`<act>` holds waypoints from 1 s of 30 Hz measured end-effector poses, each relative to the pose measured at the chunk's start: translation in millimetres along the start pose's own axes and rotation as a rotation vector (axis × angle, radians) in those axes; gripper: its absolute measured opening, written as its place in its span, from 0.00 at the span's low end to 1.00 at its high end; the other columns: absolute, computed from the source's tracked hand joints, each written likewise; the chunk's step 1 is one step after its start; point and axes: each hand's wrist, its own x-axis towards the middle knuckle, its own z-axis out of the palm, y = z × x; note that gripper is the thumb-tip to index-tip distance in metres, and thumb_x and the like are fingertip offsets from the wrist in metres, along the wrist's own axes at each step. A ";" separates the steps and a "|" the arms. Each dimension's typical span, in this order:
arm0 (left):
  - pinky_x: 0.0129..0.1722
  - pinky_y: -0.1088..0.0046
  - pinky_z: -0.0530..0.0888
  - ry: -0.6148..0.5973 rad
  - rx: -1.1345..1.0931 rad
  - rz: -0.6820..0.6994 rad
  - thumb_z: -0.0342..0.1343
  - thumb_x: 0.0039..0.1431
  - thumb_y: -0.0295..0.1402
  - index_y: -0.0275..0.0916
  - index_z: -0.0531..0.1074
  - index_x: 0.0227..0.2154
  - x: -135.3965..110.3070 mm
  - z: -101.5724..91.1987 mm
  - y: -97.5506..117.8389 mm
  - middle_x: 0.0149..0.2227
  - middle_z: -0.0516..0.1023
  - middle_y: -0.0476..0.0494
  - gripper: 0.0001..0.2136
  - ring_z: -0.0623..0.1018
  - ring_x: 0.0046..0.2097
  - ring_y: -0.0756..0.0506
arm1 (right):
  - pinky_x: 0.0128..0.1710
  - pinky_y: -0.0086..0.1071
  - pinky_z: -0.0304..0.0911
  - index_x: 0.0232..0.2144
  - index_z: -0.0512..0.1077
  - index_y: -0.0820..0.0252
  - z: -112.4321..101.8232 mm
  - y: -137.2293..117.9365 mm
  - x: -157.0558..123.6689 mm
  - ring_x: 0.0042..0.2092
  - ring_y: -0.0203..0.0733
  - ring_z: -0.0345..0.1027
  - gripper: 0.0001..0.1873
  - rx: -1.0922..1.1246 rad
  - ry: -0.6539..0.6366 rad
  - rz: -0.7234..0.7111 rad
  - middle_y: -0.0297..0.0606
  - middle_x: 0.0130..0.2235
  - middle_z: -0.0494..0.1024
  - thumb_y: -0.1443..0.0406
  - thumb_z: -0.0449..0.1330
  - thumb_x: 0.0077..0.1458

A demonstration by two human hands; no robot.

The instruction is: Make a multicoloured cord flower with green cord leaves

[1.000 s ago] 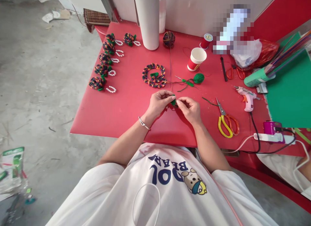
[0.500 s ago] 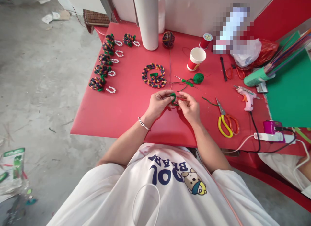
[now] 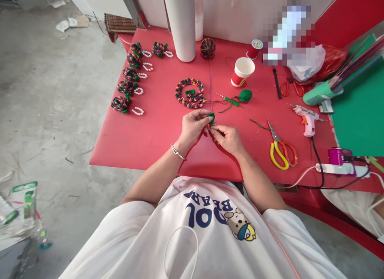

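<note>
Green rounded yarn piece [image 3: 211, 117] sits clamped in the left hand [image 3: 192, 129] grip, right hand [image 3: 228, 137] pinched together beneath.

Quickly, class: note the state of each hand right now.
Left hand: closed, pinching a green yarn piece.
Right hand: closed in a pinch just below it; contents too small to tell.

Soft daylight, bright and even. The table [image 3: 144, 139] has a pale shine on top. Small, faint shadows lie under the left hand [image 3: 192, 129] and right hand [image 3: 229, 138]. The green bit [image 3: 211, 118] between them looks sharp. Edges bend — the floor [image 3: 45, 111] curves away. One patch [image 3: 288, 31] by the wall [image 3: 234, 11] is blurred into squares.
</note>
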 end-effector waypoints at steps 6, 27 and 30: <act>0.17 0.78 0.70 0.005 -0.004 -0.021 0.76 0.38 0.34 0.34 0.79 0.34 0.9 -1.3 -3.9 0.27 0.83 0.47 0.19 0.72 0.18 0.55 | 0.30 0.30 0.64 0.39 0.87 0.55 -3.1 -3.4 -0.1 0.25 0.36 0.68 0.14 -0.041 -0.041 -0.054 0.32 0.25 0.81 0.57 0.62 0.65; 0.16 0.80 0.67 -0.053 0.043 0.021 0.74 0.49 0.38 0.36 0.83 0.34 -0.1 -3.5 -2.9 0.24 0.78 0.50 0.13 0.70 0.20 0.55 | 0.40 0.35 0.72 0.40 0.84 0.56 -2.9 1.2 2.6 0.37 0.44 0.80 0.13 0.041 0.130 0.013 0.40 0.38 0.87 0.57 0.61 0.65; 0.17 0.81 0.68 -0.119 0.112 0.037 0.75 0.50 0.39 0.35 0.83 0.34 -2.0 -3.0 -2.6 0.24 0.78 0.49 0.13 0.72 0.20 0.55 | 0.36 0.34 0.70 0.41 0.83 0.56 -6.4 2.8 5.6 0.35 0.42 0.77 0.16 0.040 0.239 0.024 0.41 0.40 0.87 0.53 0.63 0.64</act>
